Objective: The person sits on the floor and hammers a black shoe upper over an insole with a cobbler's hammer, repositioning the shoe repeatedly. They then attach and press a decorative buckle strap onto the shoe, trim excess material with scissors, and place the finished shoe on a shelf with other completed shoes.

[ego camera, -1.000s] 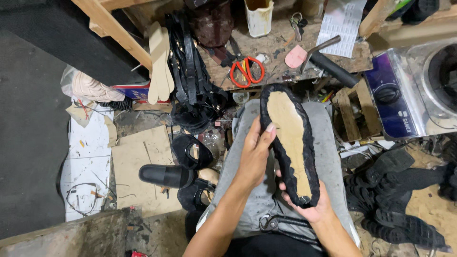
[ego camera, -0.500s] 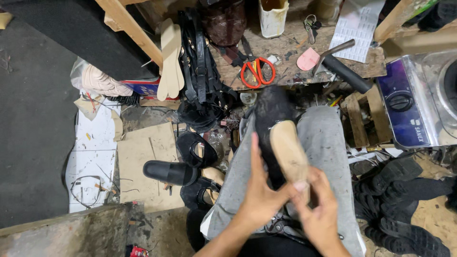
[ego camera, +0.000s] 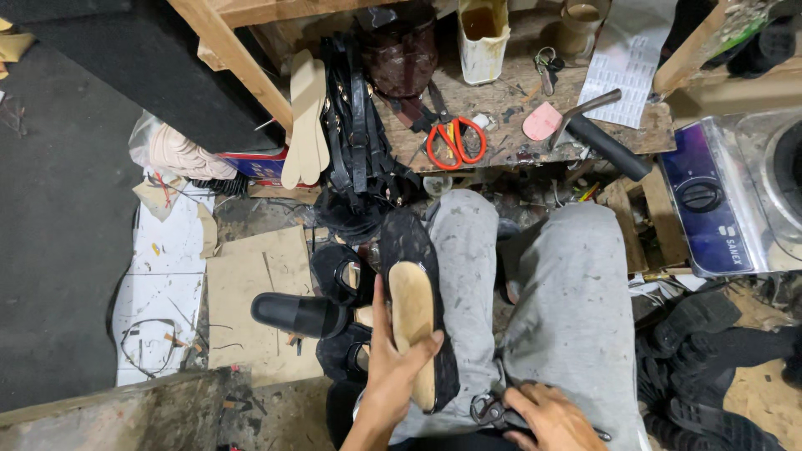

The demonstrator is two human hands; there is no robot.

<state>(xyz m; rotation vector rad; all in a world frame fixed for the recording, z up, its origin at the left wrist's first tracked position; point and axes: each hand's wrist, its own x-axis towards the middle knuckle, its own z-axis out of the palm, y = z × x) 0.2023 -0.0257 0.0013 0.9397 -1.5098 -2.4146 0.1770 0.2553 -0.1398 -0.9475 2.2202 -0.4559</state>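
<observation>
A: What lies furthest left?

B: Cardboard sheets (ego camera: 251, 292) on the floor, with a black slide sandal (ego camera: 299, 314) on them

A: And the left hand?

B: The left hand (ego camera: 393, 367) grips a shoe sole (ego camera: 413, 313), black-edged with a tan insole, against the left thigh of the grey trousers (ego camera: 568, 309). Its fingers are wrapped round the sole's heel end, thumb across the tan part

A: The right hand?

B: The right hand (ego camera: 547, 418) rests low on the lap, fingers curled round dark pliers (ego camera: 493, 411)

A: Up top?

B: A wooden surface (ego camera: 510, 104) carrying orange-handled scissors (ego camera: 455, 142) and, further right, a hammer (ego camera: 601, 134)
</observation>
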